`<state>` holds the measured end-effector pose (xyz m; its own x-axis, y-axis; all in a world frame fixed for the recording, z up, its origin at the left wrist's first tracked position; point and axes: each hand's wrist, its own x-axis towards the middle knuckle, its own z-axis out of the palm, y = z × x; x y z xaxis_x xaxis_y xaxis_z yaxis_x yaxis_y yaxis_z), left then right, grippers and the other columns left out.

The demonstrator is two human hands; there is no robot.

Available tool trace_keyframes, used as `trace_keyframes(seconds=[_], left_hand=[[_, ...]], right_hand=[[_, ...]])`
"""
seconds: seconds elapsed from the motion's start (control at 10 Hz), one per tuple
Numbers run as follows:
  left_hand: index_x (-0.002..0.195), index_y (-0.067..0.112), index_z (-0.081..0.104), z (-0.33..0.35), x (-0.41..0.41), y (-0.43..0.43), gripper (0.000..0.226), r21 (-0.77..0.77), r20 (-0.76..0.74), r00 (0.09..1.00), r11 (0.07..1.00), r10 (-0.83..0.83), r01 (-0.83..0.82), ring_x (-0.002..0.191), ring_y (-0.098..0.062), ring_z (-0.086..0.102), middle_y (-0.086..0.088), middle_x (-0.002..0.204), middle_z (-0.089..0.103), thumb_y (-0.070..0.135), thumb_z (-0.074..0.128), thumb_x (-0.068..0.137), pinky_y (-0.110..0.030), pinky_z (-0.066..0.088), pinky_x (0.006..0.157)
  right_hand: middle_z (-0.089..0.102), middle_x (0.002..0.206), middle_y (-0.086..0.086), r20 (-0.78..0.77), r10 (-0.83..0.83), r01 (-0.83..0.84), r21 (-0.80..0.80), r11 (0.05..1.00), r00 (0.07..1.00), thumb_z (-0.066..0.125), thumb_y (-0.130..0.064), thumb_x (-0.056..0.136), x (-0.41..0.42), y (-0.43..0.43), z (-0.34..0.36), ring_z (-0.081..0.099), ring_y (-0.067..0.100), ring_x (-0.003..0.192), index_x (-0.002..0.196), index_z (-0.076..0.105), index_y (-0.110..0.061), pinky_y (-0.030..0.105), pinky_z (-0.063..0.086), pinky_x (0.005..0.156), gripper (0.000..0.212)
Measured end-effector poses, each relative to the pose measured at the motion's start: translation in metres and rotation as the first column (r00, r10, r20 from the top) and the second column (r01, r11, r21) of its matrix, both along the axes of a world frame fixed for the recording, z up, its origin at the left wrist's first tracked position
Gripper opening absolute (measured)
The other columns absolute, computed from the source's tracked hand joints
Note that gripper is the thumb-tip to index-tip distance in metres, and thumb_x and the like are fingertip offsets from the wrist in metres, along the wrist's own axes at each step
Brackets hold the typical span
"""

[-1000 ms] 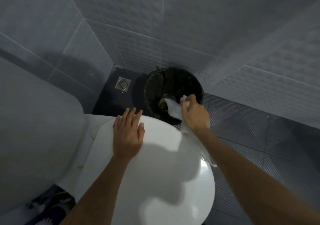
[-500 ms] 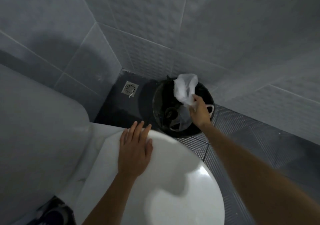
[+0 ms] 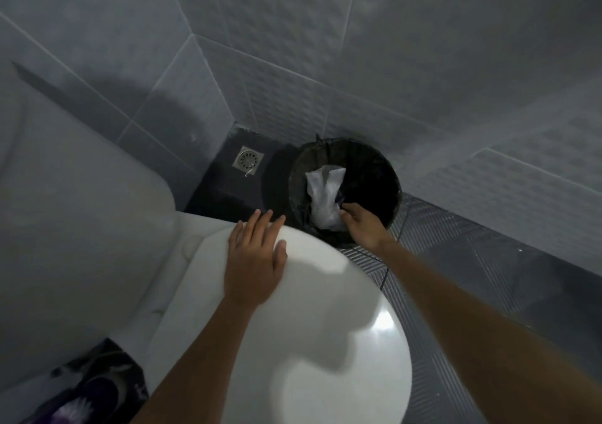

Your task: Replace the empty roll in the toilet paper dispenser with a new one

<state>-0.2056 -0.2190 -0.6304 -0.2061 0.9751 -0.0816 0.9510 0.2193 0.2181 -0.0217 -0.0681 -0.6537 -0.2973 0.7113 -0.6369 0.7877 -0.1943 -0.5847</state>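
A person's left hand lies flat, fingers spread, on the closed white toilet lid. The right hand reaches into the single black-lined waste bin in the tiled corner, its fingers curled at the edge of one crumpled white paper wad; whether they pinch it cannot be told. One square metal floor drain sits just beside the bin on the dark floor. The toilet cistern fills the left. A dark shoe shows at lower left.
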Motion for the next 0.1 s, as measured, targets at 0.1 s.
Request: trace_keyframes(seconds=[0.1], left_hand=[[0.137, 0.018, 0.050, -0.0030, -0.0001, -0.0016, 0.044, 0.058, -0.019, 1.000, 0.998, -0.005, 0.006, 0.137, -0.023, 0.042, -0.007, 0.140, 0.053, 0.030, 0.036, 0.097, -0.041, 0.026, 0.115]], right_hand=[[0.052, 0.138, 0.014, -0.032, 0.010, -0.008, 0.074, 0.997, 0.999, 0.040, -0.027, 0.100, 0.0011, -0.0149, 0.0119, 0.047, 0.030, 0.128, 0.134, 0.050, -0.006, 0.035, 0.033, 0.109, 0.041]])
